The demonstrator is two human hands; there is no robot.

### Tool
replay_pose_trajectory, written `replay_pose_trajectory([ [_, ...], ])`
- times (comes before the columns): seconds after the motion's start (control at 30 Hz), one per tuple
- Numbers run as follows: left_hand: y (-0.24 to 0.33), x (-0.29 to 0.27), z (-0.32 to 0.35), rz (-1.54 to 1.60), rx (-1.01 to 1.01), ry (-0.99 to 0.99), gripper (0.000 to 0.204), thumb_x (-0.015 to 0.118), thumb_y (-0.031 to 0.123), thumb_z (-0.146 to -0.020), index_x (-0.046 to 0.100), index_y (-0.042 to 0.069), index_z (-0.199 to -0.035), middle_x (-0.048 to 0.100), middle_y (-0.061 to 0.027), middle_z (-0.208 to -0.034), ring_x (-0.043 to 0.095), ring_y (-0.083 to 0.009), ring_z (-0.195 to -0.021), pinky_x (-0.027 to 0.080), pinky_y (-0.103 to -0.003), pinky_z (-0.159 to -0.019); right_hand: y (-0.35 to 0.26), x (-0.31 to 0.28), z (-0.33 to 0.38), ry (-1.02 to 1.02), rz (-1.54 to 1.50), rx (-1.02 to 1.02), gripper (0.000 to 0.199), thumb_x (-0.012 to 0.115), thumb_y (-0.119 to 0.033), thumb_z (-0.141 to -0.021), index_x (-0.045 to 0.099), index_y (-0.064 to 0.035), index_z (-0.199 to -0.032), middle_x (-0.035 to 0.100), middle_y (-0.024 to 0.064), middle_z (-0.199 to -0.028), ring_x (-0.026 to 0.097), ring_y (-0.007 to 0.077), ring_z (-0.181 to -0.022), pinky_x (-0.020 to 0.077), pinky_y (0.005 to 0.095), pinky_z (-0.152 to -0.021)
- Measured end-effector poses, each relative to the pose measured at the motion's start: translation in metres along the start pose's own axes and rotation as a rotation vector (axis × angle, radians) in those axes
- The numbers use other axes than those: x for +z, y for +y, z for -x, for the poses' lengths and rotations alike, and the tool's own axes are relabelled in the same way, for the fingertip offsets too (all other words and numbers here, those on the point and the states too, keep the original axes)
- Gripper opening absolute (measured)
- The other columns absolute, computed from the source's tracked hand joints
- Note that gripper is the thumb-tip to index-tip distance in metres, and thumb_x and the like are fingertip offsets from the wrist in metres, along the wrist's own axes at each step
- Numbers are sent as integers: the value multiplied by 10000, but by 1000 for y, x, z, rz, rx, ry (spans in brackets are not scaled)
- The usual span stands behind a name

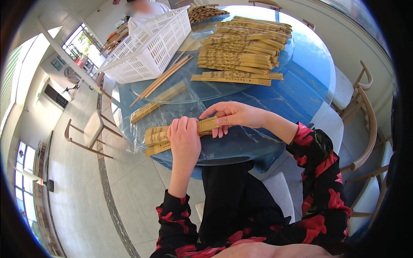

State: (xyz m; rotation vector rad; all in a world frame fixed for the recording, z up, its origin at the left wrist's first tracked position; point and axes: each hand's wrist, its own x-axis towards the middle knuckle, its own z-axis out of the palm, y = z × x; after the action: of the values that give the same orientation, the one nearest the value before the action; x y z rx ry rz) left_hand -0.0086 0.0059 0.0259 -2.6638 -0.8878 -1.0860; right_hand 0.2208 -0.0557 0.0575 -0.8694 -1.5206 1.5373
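My left hand [185, 135] is wrapped round a bundle of long, flat, gold-brown printed sleeves [156, 136] at the table's near edge. The bundle lies crosswise, and its left end fans out a little beyond my fist. At its other end, the thumb and fingers of my right hand [237, 115] grip the tips of the sleeves. Just beyond my hands, a single gold-brown sleeve [157, 104] lies slantwise on the table. Farther off, a large heap of similar sleeves [241, 49] is stacked on the glass turntable [211, 95].
A white slotted plastic basket [146, 49] stands at the far left, with several thin wooden sticks [165, 79] beside it. A brown pile [204, 13] lies at the back. Across the round table sits another person [148, 15]. Wooden chairs [92, 131] surround the table.
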Motion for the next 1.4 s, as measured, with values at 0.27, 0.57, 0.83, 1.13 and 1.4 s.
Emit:
replay_pose_trajectory([
  [0.27,-2,-1,1,-12,9,-49,230,646,7,-806,651,66,-1028,593,-86,-978,579,-329,-1004,458,-454,-890,0,0,0,26,26,27,331,538,-145,-1097,546,-3,-1396,758,130,-1013,689,127,-874,541,262,-785],
  [0.57,3,-3,0,11,-51,46,328,717,18,-794,678,83,-1114,640,-61,-1075,586,-299,-1105,461,-446,-987,9,-4,-4,272,105,-54,225,531,-136,-1085,626,-21,-1254,736,71,-925,663,84,-817,502,230,-718],
  [0.83,-6,4,6,-80,-186,101,273,712,47,-852,671,73,-1121,647,-77,-1004,594,-317,-1051,473,-455,-964,9,-31,6,879,-38,-253,188,523,-165,-1068,683,-70,-1092,618,-8,-779,571,53,-714,427,237,-643],
  [1.13,-9,3,7,-126,-215,28,99,657,58,-912,629,41,-1005,648,-114,-957,597,-358,-979,480,-467,-849,7,-34,6,388,-492,-211,282,440,-251,-1067,640,-57,-1114,493,23,-688,422,126,-654,355,280,-635],
  [1.4,-8,5,7,-151,-204,44,76,641,43,-873,603,60,-937,609,-86,-906,585,-319,-942,474,-453,-832,8,-39,7,359,-478,-188,279,431,-257,-1069,632,-64,-1084,478,23,-690,410,126,-656,343,281,-638],
])
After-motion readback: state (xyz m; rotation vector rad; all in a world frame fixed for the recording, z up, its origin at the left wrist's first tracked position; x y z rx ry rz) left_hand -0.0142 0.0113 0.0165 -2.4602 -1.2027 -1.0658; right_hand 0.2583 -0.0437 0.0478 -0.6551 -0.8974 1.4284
